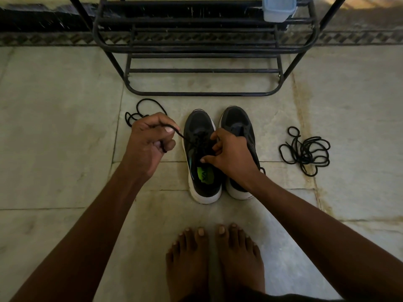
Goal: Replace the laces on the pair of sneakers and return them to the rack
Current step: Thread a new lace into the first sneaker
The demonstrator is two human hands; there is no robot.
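Underfoot, pale stone floor (65, 149) meets black rack (205, 70).

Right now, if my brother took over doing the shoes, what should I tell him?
Left hand: grips a black lace running from the left sneaker, pulling it sideways.
Right hand: fingers curled at that sneaker's eyelets, working the lacing.
Right sneaker stands beside it on the floor; whether it is laced is hidden.
Loose lace lies left of the shoes; a tangled lace pile lies on the right.
Rack stands just behind, holding no sneakers.
Left to do: finish lacing both, then put the pair on the rack.
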